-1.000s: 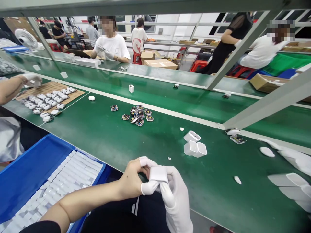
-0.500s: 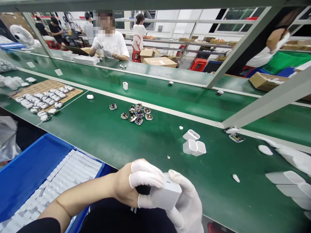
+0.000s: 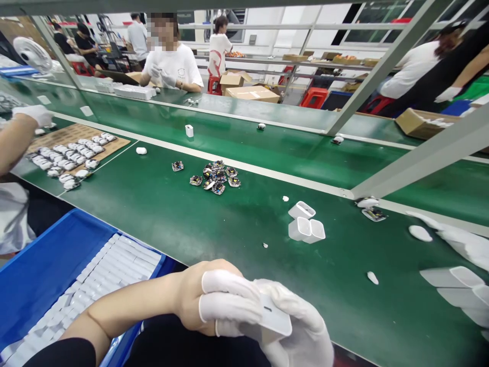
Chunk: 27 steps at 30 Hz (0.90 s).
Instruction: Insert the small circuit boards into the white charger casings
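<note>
Both my hands are closed around a white charger housing (image 3: 275,317), a boxy plastic piece with a small dark slot in its upturned face. My left hand (image 3: 225,300), in white finger covers, grips it from the left with fingers over the top. On its right side my right hand (image 3: 301,321), in a white glove, wraps round it. Ahead on the green table lie more white housings (image 3: 300,229), open ends showing. A cluster of small circuit boards (image 3: 218,176) sits farther off.
At left is a blue bin (image 3: 49,265) with rows of white housings. White-topped assemblies lie on a cardboard sheet (image 3: 121,144), near a co-worker's gloved hand (image 3: 32,114). A metal post (image 3: 405,158) rises at right. Another person (image 3: 173,66) sits across.
The housing has turned in my hands and its slotted face now tilts more toward me. Both hands shifted slightly right and down. A co-worker's hand has come in at the far left.
</note>
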### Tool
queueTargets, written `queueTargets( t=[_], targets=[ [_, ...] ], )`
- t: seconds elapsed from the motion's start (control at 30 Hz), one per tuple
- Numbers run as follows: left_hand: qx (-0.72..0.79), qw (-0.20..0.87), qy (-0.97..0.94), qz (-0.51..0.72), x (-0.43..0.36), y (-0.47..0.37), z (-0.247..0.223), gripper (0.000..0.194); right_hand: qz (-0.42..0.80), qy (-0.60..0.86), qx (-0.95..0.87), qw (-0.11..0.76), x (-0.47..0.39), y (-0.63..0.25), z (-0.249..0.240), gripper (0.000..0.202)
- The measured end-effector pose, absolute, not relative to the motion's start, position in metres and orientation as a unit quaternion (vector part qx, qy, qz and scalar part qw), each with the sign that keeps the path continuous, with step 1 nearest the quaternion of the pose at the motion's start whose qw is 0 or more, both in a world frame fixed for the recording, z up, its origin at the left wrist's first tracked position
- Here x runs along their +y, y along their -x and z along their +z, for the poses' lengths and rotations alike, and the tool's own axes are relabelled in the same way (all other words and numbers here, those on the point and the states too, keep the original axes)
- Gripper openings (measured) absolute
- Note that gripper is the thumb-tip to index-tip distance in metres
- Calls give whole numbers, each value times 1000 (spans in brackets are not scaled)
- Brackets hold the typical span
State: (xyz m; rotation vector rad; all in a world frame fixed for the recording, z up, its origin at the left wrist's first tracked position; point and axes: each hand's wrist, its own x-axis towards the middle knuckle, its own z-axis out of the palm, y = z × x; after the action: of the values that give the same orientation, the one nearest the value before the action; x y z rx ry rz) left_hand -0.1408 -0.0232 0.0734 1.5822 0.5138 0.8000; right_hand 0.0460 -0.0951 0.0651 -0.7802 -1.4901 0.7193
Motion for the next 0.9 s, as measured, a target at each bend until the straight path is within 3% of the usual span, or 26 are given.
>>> queueTargets(
  t=[0.1, 0.2, 0.27, 0.47, 0.6, 0.73, 0.9],
  targets=[
    [103, 539, -752, 366, -21, 133, 74, 30, 315, 369, -624, 612, -98, -42, 67, 39],
    [51, 376, -799, 467, -19, 127, 71, 51, 312, 389, -617, 609, -101, -36, 70, 43],
    [63, 300, -802, 512, -20, 126, 69, 55, 336, 400, -604, 602, -102, -32, 70, 39],
    [172, 395, -790, 436, -16, 133, 64, 37, 412, 461, -552, 559, -96, -30, 51, 33],
    [304, 437, -759, 376, -8, 134, 61, 34, 466, 519, -510, 503, -71, -43, 49, 44],
    [352, 406, -768, 347, -2, 132, 56, 22, 488, 572, -467, 465, -41, -47, 71, 53],
    [411, 360, -771, 327, 18, 133, 61, 18, 599, 536, -470, 366, -14, -21, 89, 72]
  ],
)
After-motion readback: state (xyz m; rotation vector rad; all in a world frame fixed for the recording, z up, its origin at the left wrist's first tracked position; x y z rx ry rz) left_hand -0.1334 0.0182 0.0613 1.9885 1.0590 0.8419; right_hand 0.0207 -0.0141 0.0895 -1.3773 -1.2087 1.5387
